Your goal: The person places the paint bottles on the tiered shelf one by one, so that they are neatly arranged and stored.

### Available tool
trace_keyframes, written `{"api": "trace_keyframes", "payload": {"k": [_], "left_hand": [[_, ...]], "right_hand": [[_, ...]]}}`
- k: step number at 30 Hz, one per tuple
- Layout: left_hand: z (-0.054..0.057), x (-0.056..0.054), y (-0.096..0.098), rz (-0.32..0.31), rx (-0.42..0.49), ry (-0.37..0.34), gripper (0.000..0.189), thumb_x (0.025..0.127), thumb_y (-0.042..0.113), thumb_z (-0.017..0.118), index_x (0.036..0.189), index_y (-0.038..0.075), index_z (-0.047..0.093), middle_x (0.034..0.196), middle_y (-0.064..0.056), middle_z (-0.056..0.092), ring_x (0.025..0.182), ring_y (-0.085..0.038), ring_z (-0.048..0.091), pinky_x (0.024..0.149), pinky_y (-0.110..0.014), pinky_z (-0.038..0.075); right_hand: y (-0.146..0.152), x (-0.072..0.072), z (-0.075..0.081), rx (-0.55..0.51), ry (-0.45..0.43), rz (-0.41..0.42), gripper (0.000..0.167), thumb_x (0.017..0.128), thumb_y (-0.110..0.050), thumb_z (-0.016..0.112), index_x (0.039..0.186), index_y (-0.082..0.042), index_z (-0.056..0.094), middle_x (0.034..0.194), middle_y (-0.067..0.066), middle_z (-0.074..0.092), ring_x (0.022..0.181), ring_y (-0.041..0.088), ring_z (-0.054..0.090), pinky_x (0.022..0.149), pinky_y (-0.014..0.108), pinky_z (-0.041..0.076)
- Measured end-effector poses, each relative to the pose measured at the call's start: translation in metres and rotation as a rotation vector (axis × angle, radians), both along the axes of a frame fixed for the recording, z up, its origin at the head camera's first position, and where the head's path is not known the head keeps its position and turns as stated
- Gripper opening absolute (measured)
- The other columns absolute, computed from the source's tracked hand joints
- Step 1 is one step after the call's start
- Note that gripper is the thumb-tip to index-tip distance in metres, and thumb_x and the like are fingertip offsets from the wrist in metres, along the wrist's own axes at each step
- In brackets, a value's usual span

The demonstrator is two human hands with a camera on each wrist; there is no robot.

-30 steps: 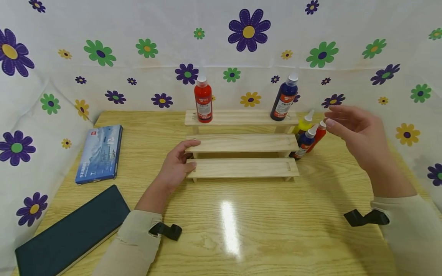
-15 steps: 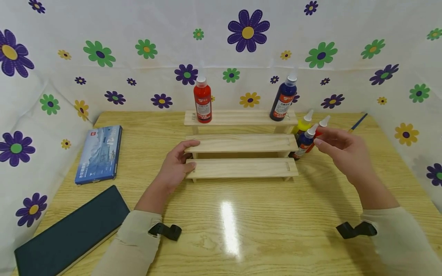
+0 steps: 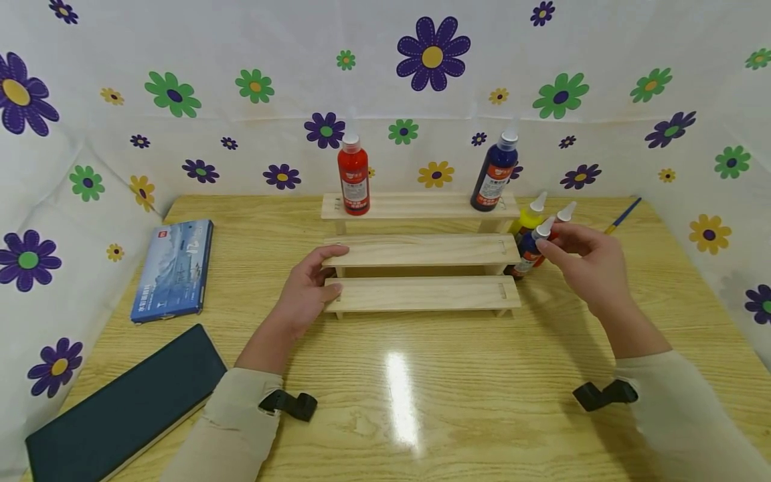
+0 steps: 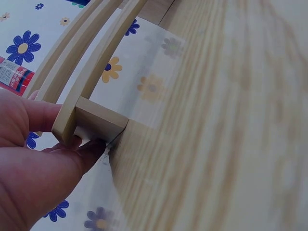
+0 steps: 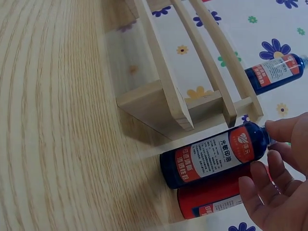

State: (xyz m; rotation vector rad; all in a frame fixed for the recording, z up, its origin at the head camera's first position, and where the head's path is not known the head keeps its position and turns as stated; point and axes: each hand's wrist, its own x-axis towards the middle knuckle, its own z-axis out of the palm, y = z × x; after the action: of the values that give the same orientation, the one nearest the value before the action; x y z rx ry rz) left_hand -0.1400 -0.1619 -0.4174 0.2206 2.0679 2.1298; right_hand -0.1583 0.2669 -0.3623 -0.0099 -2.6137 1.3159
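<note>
A three-tier wooden shelf (image 3: 421, 294) stands mid-table. My left hand (image 3: 310, 291) grips its left end, fingers by the middle tier and thumb on the lowest. At the shelf's right side my right hand (image 3: 593, 264) pinches the neck of a blue stamp-ink bottle (image 5: 211, 154), which stands upright on the table. Beside that bottle is a red ink bottle (image 5: 211, 195), partly hidden by it and by my fingers. A yellow bottle (image 3: 532, 215) stands just behind. On the top tier are another red bottle (image 3: 354, 177), left, and another blue bottle (image 3: 496, 175), right.
A blue box (image 3: 173, 268) lies at the left of the table, with a dark flat rectangular case (image 3: 126, 408) in front of it. A paintbrush (image 3: 625, 215) lies at the back right. Flower-printed cloth (image 3: 241, 40) hangs behind and at both sides.
My right hand has moved left and down from beside the bottles to the blue bottle's neck, bringing the paintbrush into sight. My left hand has stayed on the shelf.
</note>
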Motion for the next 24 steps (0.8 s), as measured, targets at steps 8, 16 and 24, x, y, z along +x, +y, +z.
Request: {"api": "trace_keyframes", "payload": {"k": [8,16,24], "left_hand": [[0.002,0.000,0.000,0.008,-0.006,0.006,0.057,0.092,-0.022,0.050,0.141,0.007,0.052,0.150,-0.005,0.036,0.126,-0.041,0.039,0.076,-0.027,0.048],[0.005,-0.002,-0.003,0.005,-0.020,-0.007,0.058,0.092,-0.022,0.050,0.142,0.007,0.052,0.150,-0.006,0.037,0.126,-0.040,0.040,0.077,-0.027,0.048],[0.004,-0.003,-0.006,-0.036,0.017,-0.029,0.063,0.092,-0.023,0.050,0.146,0.009,0.048,0.151,-0.008,0.037,0.129,-0.040,0.040,0.083,-0.029,0.050]], "right_hand": [[-0.005,0.001,-0.003,-0.031,0.023,-0.051,0.037,0.088,-0.032,0.079,0.107,-0.002,0.067,0.091,-0.003,0.062,0.088,0.010,0.059,0.062,0.019,0.044],[-0.007,0.003,-0.009,-0.074,0.027,-0.029,0.041,0.088,-0.031,0.079,0.117,-0.003,0.068,0.105,-0.005,0.066,0.093,0.007,0.061,0.075,0.015,0.048],[-0.008,0.005,-0.022,-0.147,0.038,-0.003,0.043,0.090,-0.023,0.077,0.126,-0.004,0.067,0.114,-0.004,0.064,0.094,0.005,0.063,0.074,0.016,0.052]]}}
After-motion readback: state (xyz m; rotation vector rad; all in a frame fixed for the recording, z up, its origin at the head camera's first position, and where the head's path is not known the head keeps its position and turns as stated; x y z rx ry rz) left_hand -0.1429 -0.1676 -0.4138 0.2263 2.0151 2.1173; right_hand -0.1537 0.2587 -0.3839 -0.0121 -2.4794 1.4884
